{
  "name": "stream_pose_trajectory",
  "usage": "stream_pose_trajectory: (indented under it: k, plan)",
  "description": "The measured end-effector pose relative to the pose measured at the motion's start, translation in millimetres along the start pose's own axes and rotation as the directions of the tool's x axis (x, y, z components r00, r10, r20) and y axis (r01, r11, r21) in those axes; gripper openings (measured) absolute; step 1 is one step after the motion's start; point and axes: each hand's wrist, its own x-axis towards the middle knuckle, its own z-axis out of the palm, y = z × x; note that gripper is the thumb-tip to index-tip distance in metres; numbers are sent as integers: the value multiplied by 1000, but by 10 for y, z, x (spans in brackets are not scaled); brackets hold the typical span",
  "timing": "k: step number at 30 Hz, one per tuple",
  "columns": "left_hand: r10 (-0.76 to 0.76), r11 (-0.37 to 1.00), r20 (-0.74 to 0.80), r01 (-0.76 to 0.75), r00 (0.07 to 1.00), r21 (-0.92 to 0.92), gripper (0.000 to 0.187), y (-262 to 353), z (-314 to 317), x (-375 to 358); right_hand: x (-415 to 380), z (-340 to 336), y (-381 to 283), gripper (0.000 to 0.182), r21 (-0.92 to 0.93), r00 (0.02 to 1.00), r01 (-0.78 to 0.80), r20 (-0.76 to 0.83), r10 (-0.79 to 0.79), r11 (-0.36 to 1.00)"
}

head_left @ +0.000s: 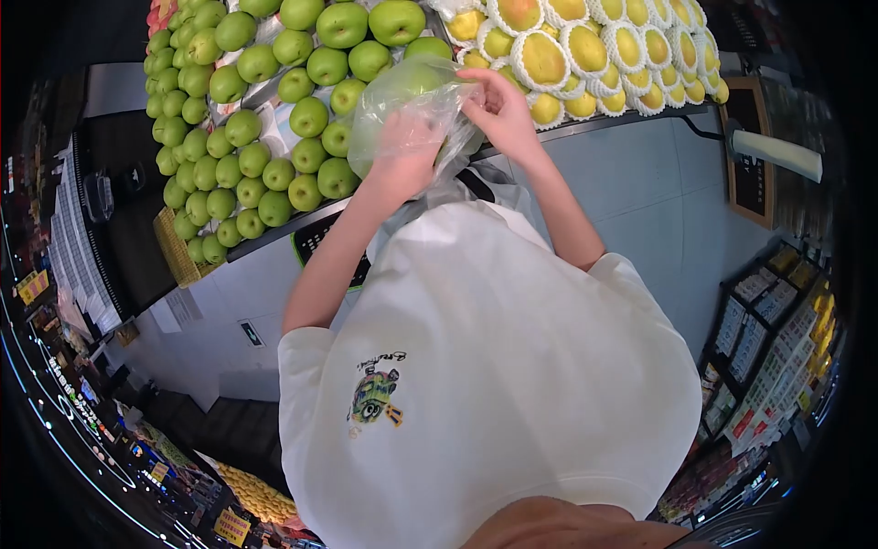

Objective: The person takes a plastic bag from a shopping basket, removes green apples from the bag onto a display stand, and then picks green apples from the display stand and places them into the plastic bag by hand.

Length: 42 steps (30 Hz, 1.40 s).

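A clear plastic bag is spread between my two hands, over the front edge of the green apples. My left hand is at the bag's lower middle, its curled fingers showing hazily through the film and gripping it. At the bag's right side, my right hand pinches the edge between thumb and fingers. Through the upper part of the film a green shape shows, overlapping the apples behind. Close beyond my right hand lie yellow pears in white foam nets.
A long grey-fronted display stand holds the fruit. Below it, a yellow basket hangs at the left corner. To the right are a framed dark board and a white-tipped arm. Packed shelves stand at far right.
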Motion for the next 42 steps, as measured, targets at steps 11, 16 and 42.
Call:
stream_pose_trajectory:
  k: [11, 16, 42]
  plan:
    - [-304, 926, -26, 289, 952, -244, 82, 232, -379, 51, 76, 10, 245, 25, 26, 986, 123, -116, -119, 992]
    - [-380, 817, -54, 307, 924, -489, 85, 245, -934, -97, 59, -7, 222, 22, -19, 979, 168, -115, -169, 986]
    - [-777, -402, 163, -280, 608, -872, 70, -1198, -416, -1606, 38, 1050, -1671, 66, -740, 925, 380, 299, -236, 555]
